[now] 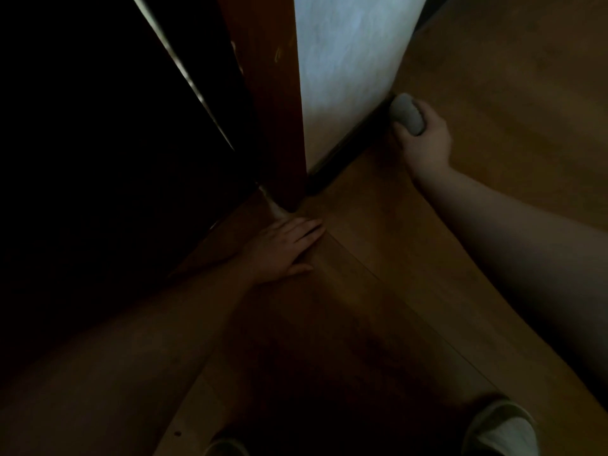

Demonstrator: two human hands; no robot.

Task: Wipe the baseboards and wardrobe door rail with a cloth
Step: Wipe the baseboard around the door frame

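Note:
A dark baseboard (348, 149) runs along the foot of a pale wall (348, 67), from the wooden door frame toward the upper right. My right hand (424, 139) is shut on a bunched grey cloth (407, 114), which presses against the baseboard's far part. My left hand (284, 250) lies flat on the wooden floor, fingers spread, just in front of the foot of the red-brown door frame (279, 133). The scene is dim and the area left of the frame is almost black.
Wooden plank floor (378, 274) fills the lower and right part of the view. A dark panel with a thin light strip (184, 74) stands at the left. My feet in light slippers (503, 432) are at the bottom edge.

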